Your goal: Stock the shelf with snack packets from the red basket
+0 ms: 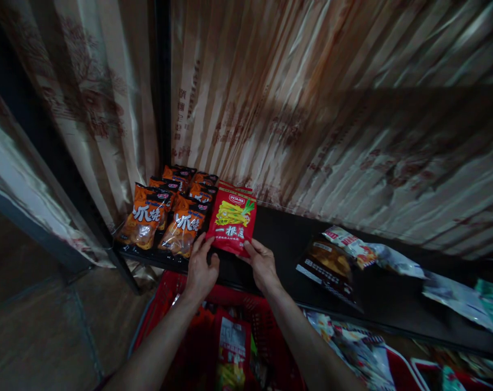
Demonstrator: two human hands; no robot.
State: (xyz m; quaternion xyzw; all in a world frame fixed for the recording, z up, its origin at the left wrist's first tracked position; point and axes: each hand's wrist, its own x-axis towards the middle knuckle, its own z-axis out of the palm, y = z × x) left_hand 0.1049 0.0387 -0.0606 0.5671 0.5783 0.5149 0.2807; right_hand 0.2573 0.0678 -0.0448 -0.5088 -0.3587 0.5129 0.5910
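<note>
A red snack bag (233, 220) with yellow sticks and a green onion printed on its front stands on the black shelf (277, 233). My right hand (263, 263) pinches its lower right corner between thumb and fingers. At the lower left corner, the fingers of my left hand (203, 270) grip the bag's edge, thumb below. Immediately left of it stand several orange snack bags (184, 224) in two rows. Beneath my forearms is a red basket (220, 296) holding more packets, among them a red-and-yellow snack bag (232, 347) lying face down.
Farther right on the shelf lie a dark brown snack bag (328, 266) and several flat, light-coloured packets (397, 260). More baskets with packets (360, 347) stand below the shelf at right. A pleated printed curtain (291, 108) hangs behind, and a dark metal post (73, 157) rises at left.
</note>
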